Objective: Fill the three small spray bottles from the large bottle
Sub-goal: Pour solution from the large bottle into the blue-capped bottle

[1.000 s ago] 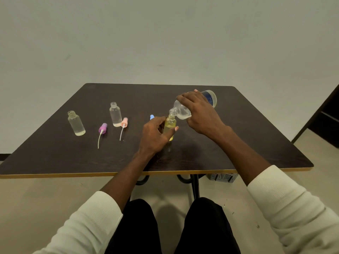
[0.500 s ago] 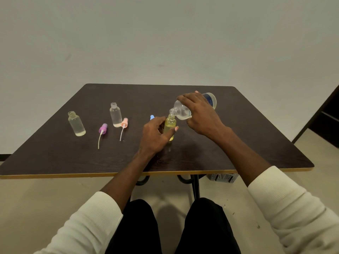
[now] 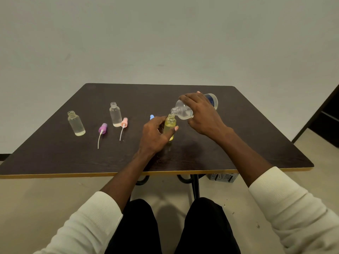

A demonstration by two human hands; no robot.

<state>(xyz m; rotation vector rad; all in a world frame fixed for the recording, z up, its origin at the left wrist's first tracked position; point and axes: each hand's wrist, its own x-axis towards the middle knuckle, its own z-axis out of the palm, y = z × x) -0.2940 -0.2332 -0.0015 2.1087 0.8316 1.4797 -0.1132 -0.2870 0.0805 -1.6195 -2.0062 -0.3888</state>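
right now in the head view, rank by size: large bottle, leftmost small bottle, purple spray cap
1. large bottle, though the right hand hides part of it
2. leftmost small bottle
3. purple spray cap, its head smallest; its thin tube adds length

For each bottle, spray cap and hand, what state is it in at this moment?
large bottle: uncapped, tipped, mouth over the yellow bottle, gripped by right hand.
yellow bottle: upright, open, held by left hand.
middle clear bottle: upright, open, a little liquid at the bottom.
far-left clear bottle: upright, open, a little liquid at the bottom.
purple spray cap: off, lying on table.
pink spray cap: off, lying on table.
blue cap: off, mostly hidden.
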